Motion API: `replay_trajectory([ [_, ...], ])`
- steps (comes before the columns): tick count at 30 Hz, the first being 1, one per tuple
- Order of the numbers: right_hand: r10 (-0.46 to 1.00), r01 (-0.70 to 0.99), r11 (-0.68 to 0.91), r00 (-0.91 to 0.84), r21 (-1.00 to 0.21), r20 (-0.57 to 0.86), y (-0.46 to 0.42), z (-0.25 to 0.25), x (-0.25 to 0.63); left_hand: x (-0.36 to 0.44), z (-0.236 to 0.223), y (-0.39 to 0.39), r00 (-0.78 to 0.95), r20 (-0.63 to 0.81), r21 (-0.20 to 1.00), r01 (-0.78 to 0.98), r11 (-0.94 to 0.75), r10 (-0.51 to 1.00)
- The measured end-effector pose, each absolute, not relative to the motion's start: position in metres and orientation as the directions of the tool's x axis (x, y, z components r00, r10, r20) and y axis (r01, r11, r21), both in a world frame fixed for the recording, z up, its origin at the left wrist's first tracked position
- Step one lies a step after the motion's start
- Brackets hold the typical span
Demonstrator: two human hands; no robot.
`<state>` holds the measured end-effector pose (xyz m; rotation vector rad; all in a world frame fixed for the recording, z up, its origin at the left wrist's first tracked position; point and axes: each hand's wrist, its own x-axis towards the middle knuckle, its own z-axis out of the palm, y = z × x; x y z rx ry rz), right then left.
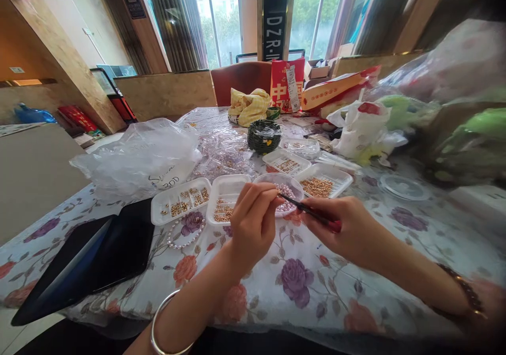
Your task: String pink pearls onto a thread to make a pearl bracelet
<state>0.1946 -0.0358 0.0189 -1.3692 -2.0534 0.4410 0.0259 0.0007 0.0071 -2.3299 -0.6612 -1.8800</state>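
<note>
My right hand [336,226] is closed round needle-nose pliers [302,207] with dark slim jaws and a bit of red handle showing. The tips of the pliers meet the fingertips of my left hand [255,220], which is pinched shut; whatever it holds is too small to make out. Just behind the hands stands a round tub of pink-lilac pearl beads [290,189]. A white tray [213,191] with gold beads lies partly behind my left hand. On the cloth to the left rests a strung pearl bracelet [177,244].
More trays hold gold pieces: a left one [158,213], a right one [343,184] and a smaller one [272,160] behind. A black tablet [130,239] and plastic bags [134,149] are at left. A dark woven basket [263,139] stands farther back; a clear lid [405,186] lies right.
</note>
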Motion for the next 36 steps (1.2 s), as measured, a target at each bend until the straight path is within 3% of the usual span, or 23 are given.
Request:
replay_trajectory([
  [6,0.945,0.649,0.282,-0.314,-0.706,0.089,-0.037,0.027,0.195,0.024,0.009,0.001,0.155,0.957,0.176,0.367,-0.914,0.246],
  [14,0.916,0.626,0.242,-0.399,-0.741,-0.039,-0.036,0.026,0.204,0.022,0.010,0.002,0.173,0.958,0.166,0.322,-0.932,0.230],
  [29,0.945,0.621,0.307,-0.286,-0.721,0.156,-0.040,0.028,0.192,0.024,0.009,0.002,0.092,0.971,0.179,0.338,-0.924,0.222],
  [36,0.920,0.705,0.387,-0.251,-0.594,0.302,-0.038,0.016,0.193,0.025,0.009,0.000,0.082,0.968,0.196,0.349,-0.916,0.238],
])
